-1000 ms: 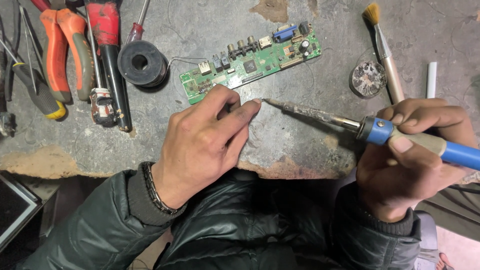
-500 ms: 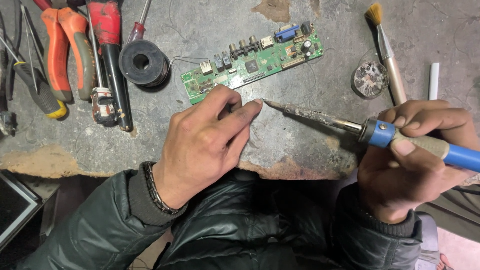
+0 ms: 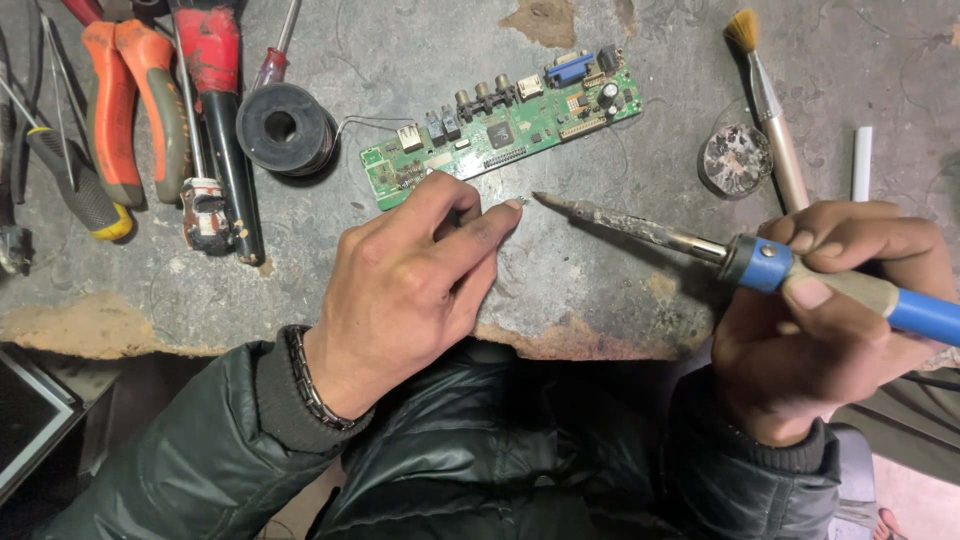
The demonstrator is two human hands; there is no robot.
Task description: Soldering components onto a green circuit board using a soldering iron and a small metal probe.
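Right hand is closed in a full grip around the blue handle of a soldering iron, with the thumb laid along the handle and the wrist resting at the desk edge. The shaft is pointed away from this hand toward the left hand, and the tip is held just beside the left fingertips, apart from them by a small gap.

The left hand is laid palm down on the desk, wrist bent, with thumb and forefinger pinched together at the front; whether anything small is held in the pinch cannot be told. A green circuit board lies flat just beyond the left knuckles, not touched by either hand.

Hazards judged from this position:
1. A burn is possible if the tip is slid closer, since bare fingertips lie in its line.
2. The board could be scorched if the shaft is swung forward.
3. The solder spool, beyond and to the left of the left hand, has a loose wire end that could be snagged.

A small brush and a round tin lie beyond the right hand.
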